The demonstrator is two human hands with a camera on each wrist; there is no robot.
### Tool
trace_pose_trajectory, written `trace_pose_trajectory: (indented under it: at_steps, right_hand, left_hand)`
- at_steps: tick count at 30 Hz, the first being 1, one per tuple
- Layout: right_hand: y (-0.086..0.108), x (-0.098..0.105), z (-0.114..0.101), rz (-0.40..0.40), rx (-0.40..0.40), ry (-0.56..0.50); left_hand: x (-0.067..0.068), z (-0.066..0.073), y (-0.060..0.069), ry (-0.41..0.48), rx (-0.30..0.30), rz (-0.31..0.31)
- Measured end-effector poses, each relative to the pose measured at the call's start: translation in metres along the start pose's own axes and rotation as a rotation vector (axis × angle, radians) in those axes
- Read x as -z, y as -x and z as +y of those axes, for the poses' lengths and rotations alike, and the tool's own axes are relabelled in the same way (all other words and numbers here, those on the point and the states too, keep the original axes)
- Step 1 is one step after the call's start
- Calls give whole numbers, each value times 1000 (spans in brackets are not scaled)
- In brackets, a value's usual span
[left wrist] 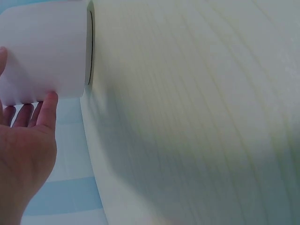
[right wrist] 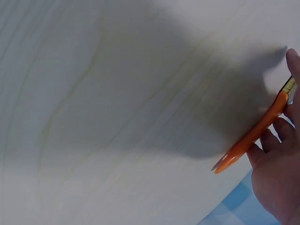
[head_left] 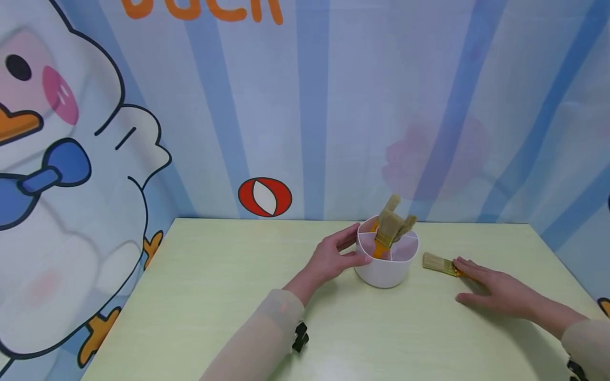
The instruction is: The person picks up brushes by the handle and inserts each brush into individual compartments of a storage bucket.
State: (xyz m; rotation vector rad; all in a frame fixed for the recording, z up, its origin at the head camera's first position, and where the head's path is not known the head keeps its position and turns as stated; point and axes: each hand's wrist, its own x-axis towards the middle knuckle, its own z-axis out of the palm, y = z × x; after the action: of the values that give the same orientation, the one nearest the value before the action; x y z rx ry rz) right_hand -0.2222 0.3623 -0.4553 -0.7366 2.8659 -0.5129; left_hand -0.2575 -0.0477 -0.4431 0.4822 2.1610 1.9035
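My left hand [head_left: 331, 259] holds a round white divided container [head_left: 381, 276] from its left side, thumb at the near rim and fingers round the far side. In the left wrist view, fingertips of the left hand [left wrist: 28, 150] touch the smooth wall of the container [left wrist: 44, 51]. Several paintbrushes [head_left: 392, 226] stand in it, bristles up. To its right is another paintbrush [head_left: 439, 264], bristles toward the container. My right hand [head_left: 500, 291] lies over its handle, fingers extended, thumb apart. The right wrist view shows the orange handle [right wrist: 253, 136] along the fingers of the right hand [right wrist: 281, 178].
The container and loose brush are on a pale wood-grain table [head_left: 229, 275], toward its back right. Behind the table hangs a blue striped backdrop [head_left: 357, 106] with a printed duck [head_left: 109, 211] at the left.
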Motion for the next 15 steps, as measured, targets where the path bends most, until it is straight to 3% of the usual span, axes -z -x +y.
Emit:
trace_pose_trajectory:
  at_steps: [15]
  right_hand:
    - [11, -5, -13, 4, 18, -25]
  left_hand:
    - [0, -2, -2, -13, 3, -1]
